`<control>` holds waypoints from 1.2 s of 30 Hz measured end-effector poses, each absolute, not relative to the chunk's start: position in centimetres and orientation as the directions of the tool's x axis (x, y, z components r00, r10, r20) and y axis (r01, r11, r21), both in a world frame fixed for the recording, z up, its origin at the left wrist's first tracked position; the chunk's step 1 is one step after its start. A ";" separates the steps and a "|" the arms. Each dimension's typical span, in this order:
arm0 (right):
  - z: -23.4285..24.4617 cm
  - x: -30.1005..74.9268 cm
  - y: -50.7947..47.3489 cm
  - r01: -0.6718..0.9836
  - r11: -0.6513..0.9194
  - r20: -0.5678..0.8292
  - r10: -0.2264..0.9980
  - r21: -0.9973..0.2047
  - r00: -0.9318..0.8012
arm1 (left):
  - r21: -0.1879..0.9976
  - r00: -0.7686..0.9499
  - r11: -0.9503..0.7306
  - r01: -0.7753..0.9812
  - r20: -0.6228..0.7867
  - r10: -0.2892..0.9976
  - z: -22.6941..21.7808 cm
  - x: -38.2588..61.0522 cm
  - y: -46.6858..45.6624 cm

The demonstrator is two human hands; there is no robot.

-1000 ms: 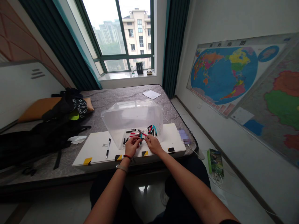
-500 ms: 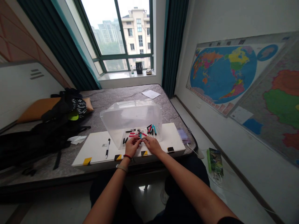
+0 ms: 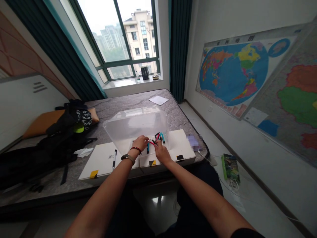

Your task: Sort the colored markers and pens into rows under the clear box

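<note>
A slip between the two hands looks the likeliest trouble: the slim red, white and dark plastic pens [image 3: 152, 141] lie at the fingertips, small and smooth, and a loose pinch could let one roll. The grip of the left hand [image 3: 140, 142] is nearly closed, thumb and fingers drawn together over the pens; the grip of the right hand [image 3: 162, 153] is narrowed to a pinch beside them. Whether either has firm hold of one is too small to tell.

A careless sweep could scatter the cluster of teal, red and black pens [image 3: 159, 136] or push the teal-and-black pen [image 3: 148, 148] towards the near edge. The left forearm passes near the black-and-white pen [image 3: 114, 158], which it might knock off the front. A bump could also shift the clear plastic bin [image 3: 135, 120], tipped on its side around the pens.

All this rests on a flat white box [image 3: 180, 143] marked with yellow and black tape, set on a grey patterned mattress [image 3: 174, 119] that may give under pressure. A white paper sheet [image 3: 158, 100] lies farther back, a black fabric bag [image 3: 37, 155] to the left. Dark green curtains [image 3: 180, 46] flank the window [image 3: 106, 33]; a colourful world map [image 3: 234, 74] hangs on the right wall.
</note>
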State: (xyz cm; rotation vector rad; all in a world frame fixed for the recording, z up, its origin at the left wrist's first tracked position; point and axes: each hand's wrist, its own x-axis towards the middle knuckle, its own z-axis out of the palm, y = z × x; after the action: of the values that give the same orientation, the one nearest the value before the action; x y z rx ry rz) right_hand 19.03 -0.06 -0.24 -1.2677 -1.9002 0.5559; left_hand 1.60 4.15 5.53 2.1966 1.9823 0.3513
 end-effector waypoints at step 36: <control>-0.4 19.2 0.0 0.559 0.435 0.355 0.900 -0.706 -0.252 | -0.055 0.056 -0.065 0.996 -0.154 0.986 6.1 3.6 8.5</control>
State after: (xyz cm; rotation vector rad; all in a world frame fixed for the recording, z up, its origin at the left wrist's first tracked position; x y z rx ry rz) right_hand 19.23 0.01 -0.35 -1.2303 -1.9383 0.5768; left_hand 3.58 8.47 6.09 2.2336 2.1016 -0.2320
